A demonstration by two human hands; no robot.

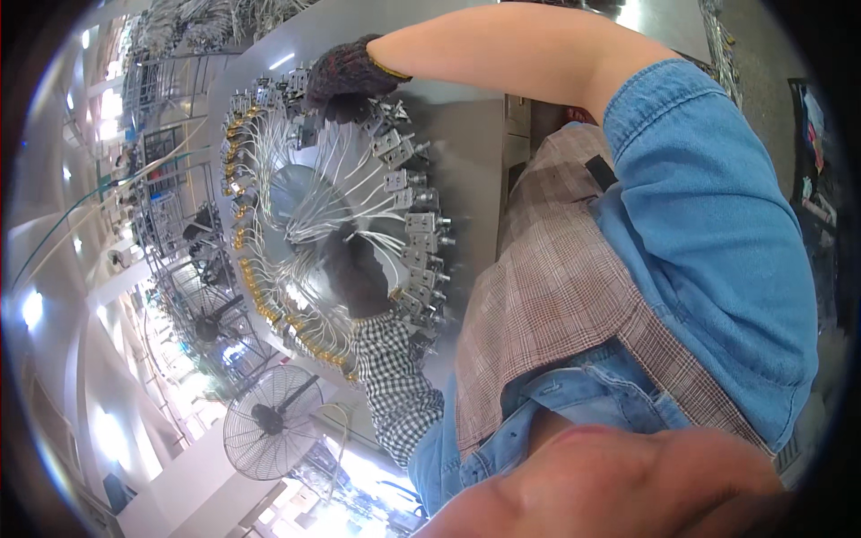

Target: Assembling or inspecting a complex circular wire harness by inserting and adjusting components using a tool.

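Indoors, a person in a brown plaid apron works with both hands over a ring of silver, box-shaped metal fittings on a grey metal worktop. Thin white wires fan out from the middle, and small brass-coloured fittings line the left side. The right hand, in a dark knitted glove, bends over the ring's top; the left hand, also dark-gloved, sits among the wires. Neither hand's fingertips show clearly, so whether they grip anything cannot be told. Judging by the layout, most of the ring is laid out and wired; what remains cannot be made out. The gloves and a black-and-white checked sleeve block parts of it. Beyond stand a round wire-caged fan and metal racks hung with parts.
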